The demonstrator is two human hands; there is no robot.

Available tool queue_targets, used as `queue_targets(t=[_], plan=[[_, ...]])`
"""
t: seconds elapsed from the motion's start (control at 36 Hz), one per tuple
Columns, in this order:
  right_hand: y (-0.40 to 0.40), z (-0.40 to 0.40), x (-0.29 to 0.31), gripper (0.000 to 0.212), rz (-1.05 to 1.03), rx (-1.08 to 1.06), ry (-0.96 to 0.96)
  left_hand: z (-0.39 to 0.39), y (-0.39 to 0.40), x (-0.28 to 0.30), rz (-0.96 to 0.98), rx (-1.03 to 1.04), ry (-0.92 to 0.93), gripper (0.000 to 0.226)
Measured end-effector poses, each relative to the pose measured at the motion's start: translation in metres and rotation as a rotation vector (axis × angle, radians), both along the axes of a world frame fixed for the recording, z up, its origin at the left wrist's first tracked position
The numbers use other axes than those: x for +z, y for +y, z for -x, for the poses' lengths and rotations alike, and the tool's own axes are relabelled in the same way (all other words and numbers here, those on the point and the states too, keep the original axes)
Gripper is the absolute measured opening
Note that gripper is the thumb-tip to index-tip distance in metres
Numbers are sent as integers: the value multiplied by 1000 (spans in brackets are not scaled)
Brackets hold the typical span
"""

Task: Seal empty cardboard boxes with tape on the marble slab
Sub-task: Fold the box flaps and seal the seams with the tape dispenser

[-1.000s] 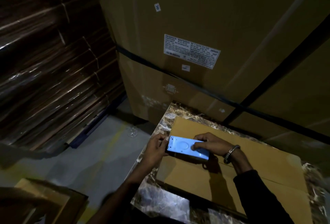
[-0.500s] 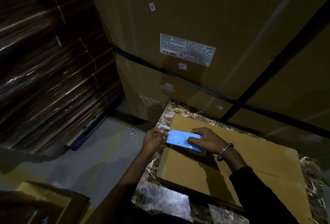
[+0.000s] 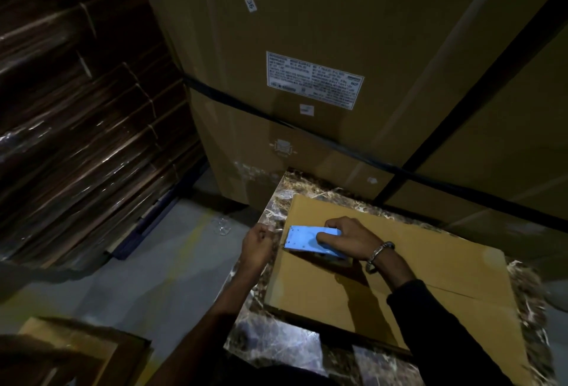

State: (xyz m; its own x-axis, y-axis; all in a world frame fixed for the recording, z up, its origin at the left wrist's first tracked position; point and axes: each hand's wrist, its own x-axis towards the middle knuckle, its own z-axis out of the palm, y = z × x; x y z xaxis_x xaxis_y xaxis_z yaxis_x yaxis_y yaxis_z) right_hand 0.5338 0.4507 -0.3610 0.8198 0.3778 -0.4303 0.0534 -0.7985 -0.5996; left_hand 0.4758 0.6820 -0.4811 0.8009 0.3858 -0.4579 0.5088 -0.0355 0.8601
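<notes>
We see a closed cardboard box [image 3: 399, 281] lying flat on the marble slab [image 3: 276, 345], its top flaps meeting in a seam that runs from the left edge toward the right. The right hand [image 3: 347, 239] grips a light blue tape dispenser [image 3: 310, 239] with the thumb on its flat side and the fingers curled over its far edge; the dispenser sits on the box top near the left end of the seam. A metal bracelet [image 3: 379, 255] circles that wrist, above a dark sleeve [image 3: 445, 333].

The left hand [image 3: 256, 244] is just off the box's left edge, over the rim of the slab, its fingers drawn together as if pinching something; the light is too dim for us to tell whether tape is between them.

Behind the slab stands a large carton [image 3: 307, 47] bound with dark strapping [image 3: 246, 105] and bearing a white printed label [image 3: 313, 79]. To the left is a stack of wrapped flat cardboard [image 3: 76, 124], and another open box [image 3: 76, 352] sits on the grey floor [image 3: 153, 262] at lower left.
</notes>
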Motion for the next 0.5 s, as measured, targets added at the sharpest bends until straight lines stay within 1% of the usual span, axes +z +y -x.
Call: queue_targets(t=[0.06,0.14,0.19,0.25,0.31,0.33,0.36,0.39,0.44,0.47,0.5], plan=[[3,0,0,53,7,4,-7,2,0,-8,-9,-8,11,20],[8,-1,-1,44,31,5,-4,3,-3,-3,-20,-47,-25,24],[10,-1,-2,44,60,3,5,5,-3,0,-49,-81,-31,22],[12,-1,-2,47,81,2,11,8,-5,9,-127,-110,-29,18],[15,-2,-3,49,83,3,9,9,-8,27,-299,-150,-8,14],[15,-3,-3,49,84,4,9,8,-9,32,-370,-181,35,18],[16,-4,-4,49,89,5,9,7,-9,32,-415,-225,78,27],[16,-5,-4,48,96,7,9,5,-7,30,-380,-273,162,40],[16,-5,-5,48,100,9,10,1,3,11,-187,-296,287,73],[16,-5,-5,47,95,9,9,3,6,5,-117,-292,307,83],[15,-4,-6,47,91,8,7,7,9,7,-67,-295,310,80]])
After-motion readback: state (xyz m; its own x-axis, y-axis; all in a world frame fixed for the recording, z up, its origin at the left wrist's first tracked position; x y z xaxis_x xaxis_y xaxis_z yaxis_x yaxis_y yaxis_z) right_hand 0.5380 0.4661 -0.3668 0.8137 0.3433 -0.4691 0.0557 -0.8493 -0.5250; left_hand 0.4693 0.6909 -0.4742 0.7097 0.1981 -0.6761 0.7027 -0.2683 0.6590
